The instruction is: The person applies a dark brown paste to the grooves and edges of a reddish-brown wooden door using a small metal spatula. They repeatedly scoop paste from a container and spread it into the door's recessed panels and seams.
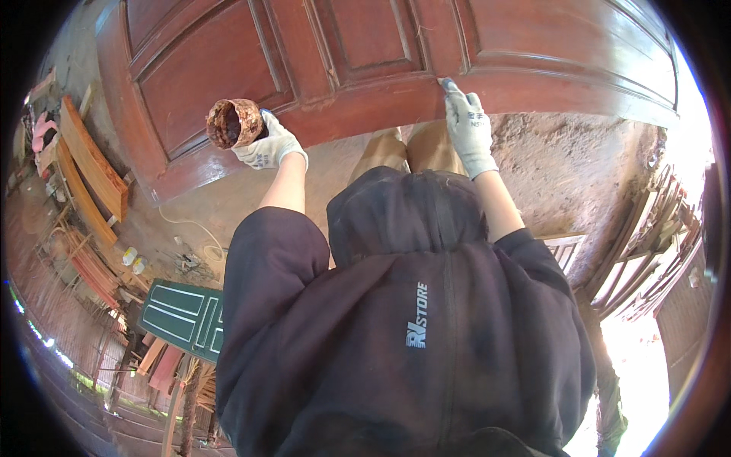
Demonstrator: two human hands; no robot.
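Observation:
A large reddish-brown panelled wooden door (365, 99) lies flat in front of me. Both my hands wear pale work gloves with darker fingertips. At the left, my left hand (274, 146) is closed around a round, open-topped pot (245, 122) crusted with brown residue, held tilted over the door's near edge; its inside is dark. Farther right, my right hand (468, 126) reaches onto the door's near rail, fingers pressed together and fingertips at the wood. Whatever these fingers may hold is too small or hidden to make out.
Wooden boards (95, 164) lean at the far left. A green panelled door (183, 316) with white lines stands at lower left, near stacked timber. A pale hose (186, 222) lies on the dirt floor (563, 160). Wood strips (647, 244) are piled on the right.

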